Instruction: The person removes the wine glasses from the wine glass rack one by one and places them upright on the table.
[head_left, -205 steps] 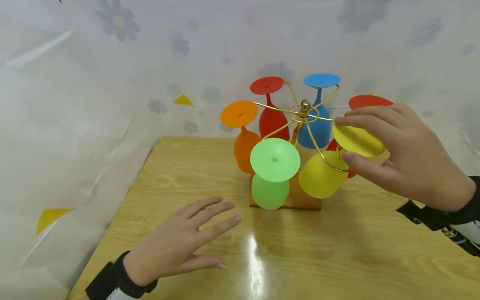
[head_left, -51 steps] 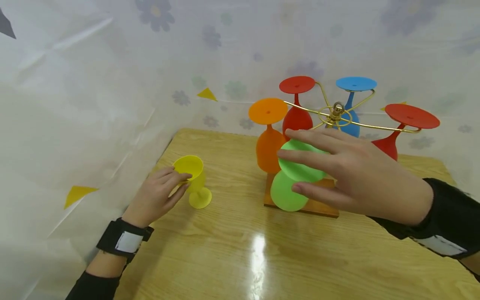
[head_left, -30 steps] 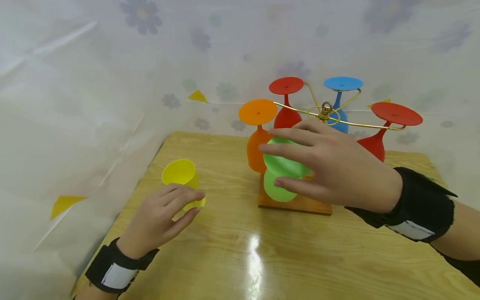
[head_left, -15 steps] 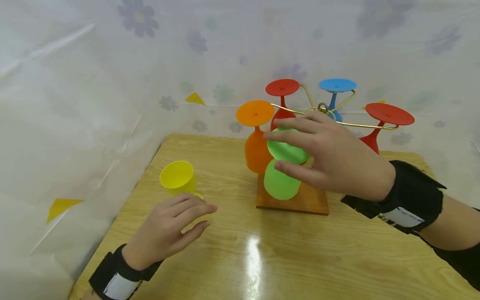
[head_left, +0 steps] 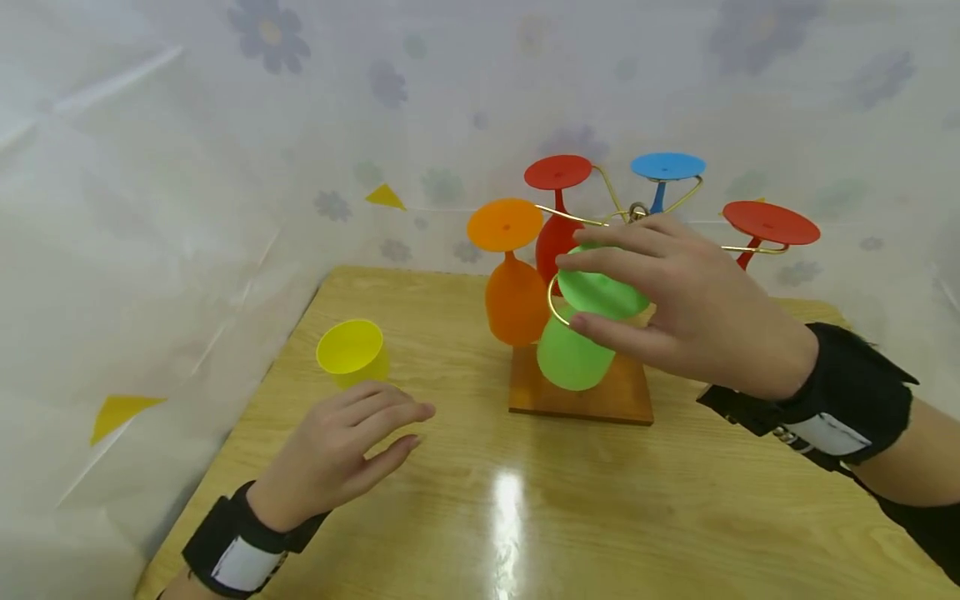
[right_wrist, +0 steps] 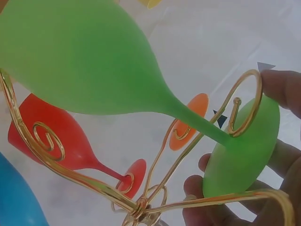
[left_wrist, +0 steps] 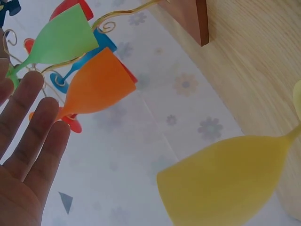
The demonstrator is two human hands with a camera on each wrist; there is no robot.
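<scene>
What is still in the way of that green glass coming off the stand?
The gold wire hook curls round the green glass's stem, just above its foot, which the right hand grips. The orange glass hangs close beside it. Nothing else visibly blocks it.

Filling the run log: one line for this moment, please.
right hand: grips foot of green goblet on gold rack | left hand: open, beside yellow goblet | yellow goblet: upright on table

Green goblet (head_left: 581,333), yellow goblet (head_left: 351,352).
</scene>
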